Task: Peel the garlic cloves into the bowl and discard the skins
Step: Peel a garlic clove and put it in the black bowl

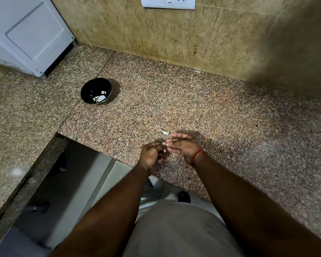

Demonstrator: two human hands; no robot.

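Observation:
Both hands meet over the near edge of the speckled granite counter (174, 93). My left hand (152, 154) has curled fingers and pinches a small white garlic clove (163, 144). My right hand (183, 145), with a red thread on the wrist, pinches the same clove with its fingertips. A bit of white garlic skin (164, 132) lies on the counter just beyond the hands. A black bowl (89, 88) stands far to the left with several peeled cloves (100, 98) in it.
A white appliance (26, 34) stands at the back left corner. A tiled wall with a white socket plate (168, 2) runs behind the counter. The counter's cut-out edge and the floor (63, 182) lie below left.

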